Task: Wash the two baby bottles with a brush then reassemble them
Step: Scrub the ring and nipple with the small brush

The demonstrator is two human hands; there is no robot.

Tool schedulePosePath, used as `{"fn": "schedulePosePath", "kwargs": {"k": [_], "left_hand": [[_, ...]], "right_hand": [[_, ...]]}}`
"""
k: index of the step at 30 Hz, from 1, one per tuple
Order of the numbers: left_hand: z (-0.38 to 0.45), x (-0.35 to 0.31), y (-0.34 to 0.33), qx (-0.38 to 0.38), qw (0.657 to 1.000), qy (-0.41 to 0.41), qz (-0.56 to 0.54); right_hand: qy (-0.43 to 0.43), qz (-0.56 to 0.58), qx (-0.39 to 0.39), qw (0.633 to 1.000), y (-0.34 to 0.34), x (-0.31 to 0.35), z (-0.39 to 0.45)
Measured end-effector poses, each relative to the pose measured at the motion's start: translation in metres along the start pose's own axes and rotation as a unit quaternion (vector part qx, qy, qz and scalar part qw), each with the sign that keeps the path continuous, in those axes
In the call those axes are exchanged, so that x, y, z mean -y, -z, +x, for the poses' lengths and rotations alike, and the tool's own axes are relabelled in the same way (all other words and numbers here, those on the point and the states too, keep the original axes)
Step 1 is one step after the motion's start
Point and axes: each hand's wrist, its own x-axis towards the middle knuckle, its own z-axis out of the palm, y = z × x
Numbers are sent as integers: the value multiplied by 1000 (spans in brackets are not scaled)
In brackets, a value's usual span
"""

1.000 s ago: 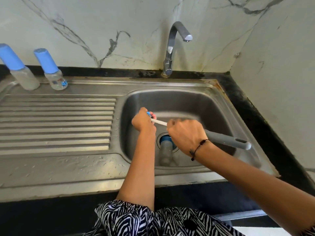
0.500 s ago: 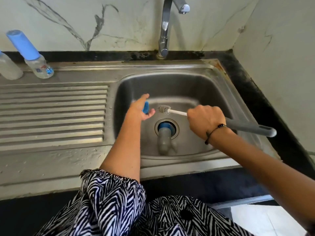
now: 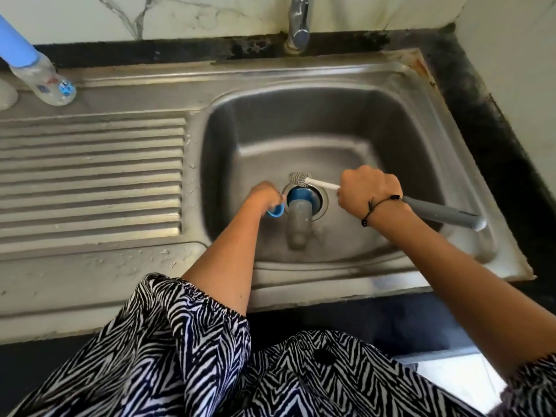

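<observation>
A clear baby bottle [image 3: 297, 224] lies in the sink basin [image 3: 391, 145], its blue ring end over the drain. My left hand [image 3: 266, 195] is low in the basin just left of that bottle and pinches a small blue ring [image 3: 275, 211]. My right hand [image 3: 368, 189] grips a bottle brush [image 3: 442, 212] by its grey handle. Its white stem and small bristle head [image 3: 299, 179] point left, just above the drain. A capped baby bottle with a blue cap [image 3: 36, 70] stands at the back left of the drainboard.
The tap [image 3: 298, 22] rises behind the basin, no water running. A ribbed steel drainboard [image 3: 90, 179] spreads left of the basin. A second bottle's base [image 3: 6, 94] shows at the far left edge. Black counter and marble wall close off the right side.
My left hand dropped with the blue ring from the basin's left wall to beside the lying bottle. The brush head came away from that hand and now hovers by the drain. The camera tilted down.
</observation>
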Motion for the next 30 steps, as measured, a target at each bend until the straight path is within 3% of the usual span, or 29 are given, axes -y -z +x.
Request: {"fn": "schedulePosePath", "kwargs": {"k": [5,15,20,26,30], "left_hand": [[13,6,-7,10,994,-7,104],[11,2,-14,66,981,-2,183],[6,0,-17,19,966,-21,257],[-4,-6,-16,21,961,-7,274],[-12,-24,-9,-55,967,-32,247]], "right_hand": [[6,15,12,1000,-6,0,10],[28,17,45,998,-13,3,21],[24,19,48,998,-17,-1,21],[23,20,46,998,-19,-4,18],[13,13,39,999,-21,-6,16]]}}
